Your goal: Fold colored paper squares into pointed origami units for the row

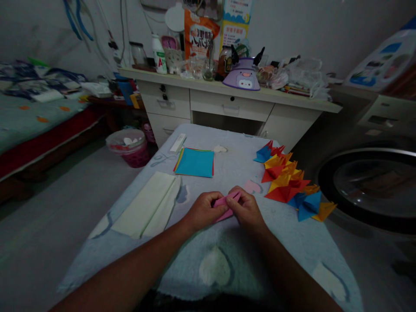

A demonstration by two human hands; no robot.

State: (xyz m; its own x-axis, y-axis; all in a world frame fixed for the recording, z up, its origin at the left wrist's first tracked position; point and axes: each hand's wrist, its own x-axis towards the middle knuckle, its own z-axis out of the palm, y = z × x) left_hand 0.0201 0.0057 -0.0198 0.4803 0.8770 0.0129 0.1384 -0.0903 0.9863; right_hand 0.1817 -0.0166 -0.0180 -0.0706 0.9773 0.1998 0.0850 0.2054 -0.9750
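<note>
A folded pink paper piece (225, 206) lies on the blue cloth-covered table (227, 247) near its middle. My left hand (204, 211) pinches its left side with curled fingers. My right hand (246, 209) presses and pinches its right side. To the right of my hands runs a row of several finished folded paper shapes (287, 182) in red, yellow, orange and blue. Farther away from me sits a stack of square coloured sheets (195, 162) with a blue sheet on top.
Pale cream folded sheets (149, 206) lie at the table's left. A small white box (178, 142) rests beside the stack. A cluttered white desk (227, 102) stands behind, a pink bin (129, 147) and a bed (35, 117) to the left, a round dark drum (370, 186) to the right.
</note>
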